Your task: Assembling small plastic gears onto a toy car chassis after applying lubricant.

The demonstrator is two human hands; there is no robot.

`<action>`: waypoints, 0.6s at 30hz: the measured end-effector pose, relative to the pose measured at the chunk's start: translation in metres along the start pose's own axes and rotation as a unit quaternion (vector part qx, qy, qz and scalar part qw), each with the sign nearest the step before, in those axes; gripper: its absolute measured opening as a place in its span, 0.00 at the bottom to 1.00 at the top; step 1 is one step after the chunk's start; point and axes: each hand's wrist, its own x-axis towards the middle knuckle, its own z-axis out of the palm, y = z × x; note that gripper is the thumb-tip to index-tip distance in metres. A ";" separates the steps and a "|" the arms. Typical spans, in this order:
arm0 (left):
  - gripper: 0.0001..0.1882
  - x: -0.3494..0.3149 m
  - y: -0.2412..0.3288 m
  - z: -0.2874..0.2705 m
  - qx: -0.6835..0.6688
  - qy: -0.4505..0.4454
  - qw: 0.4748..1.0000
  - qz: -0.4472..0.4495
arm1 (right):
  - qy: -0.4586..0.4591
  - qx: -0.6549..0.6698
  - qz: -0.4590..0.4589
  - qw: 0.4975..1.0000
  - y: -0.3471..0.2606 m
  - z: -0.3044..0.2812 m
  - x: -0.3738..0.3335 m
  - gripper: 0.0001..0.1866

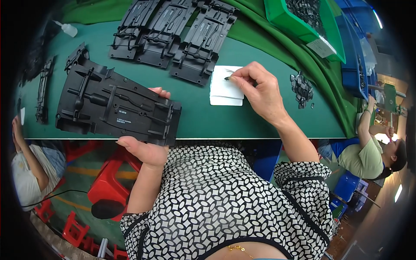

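Observation:
A black plastic toy-car chassis plate (123,106) with moulded axles and pipes is tilted up over the near left of the table. My left hand (149,147) grips its right end, thumb at the near edge and fingertips showing beyond the far edge. To the right, my right hand (260,89) pinches a tiny dark piece (227,78) between thumb and forefinger. It hovers over or touches a white square pad (225,96); which one I cannot tell. Several similar chassis plates (197,47) lie in a row at the back of the table.
Small dark pieces (302,89) lie heaped right of the pad. A green bin (303,26) of dark parts stands at the back right, beside blue bins (353,56). Narrow black parts (43,91) and a white bottle (68,29) are at left. Co-workers sit at both sides.

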 end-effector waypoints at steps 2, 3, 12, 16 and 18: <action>0.51 0.000 0.000 0.000 -0.011 -0.004 1.000 -0.001 | 0.009 -0.001 -0.010 1.000 0.004 0.001 -0.002 0.04; 0.51 0.000 0.000 -0.001 -0.010 -0.002 1.000 0.000 | 0.015 -0.001 -0.020 1.000 0.005 0.001 -0.003 0.04; 0.52 0.001 -0.001 0.000 -0.022 -0.008 1.000 -0.020 | 0.101 -0.172 -0.259 0.945 -0.001 -0.015 -0.003 0.09; 0.50 0.000 0.000 0.002 -0.022 0.000 1.000 -0.014 | 0.054 -0.211 -0.339 0.915 0.006 -0.012 0.000 0.10; 0.51 0.000 0.000 0.000 -0.015 -0.004 1.000 -0.016 | 0.098 -0.197 -0.322 0.921 0.000 -0.015 -0.005 0.09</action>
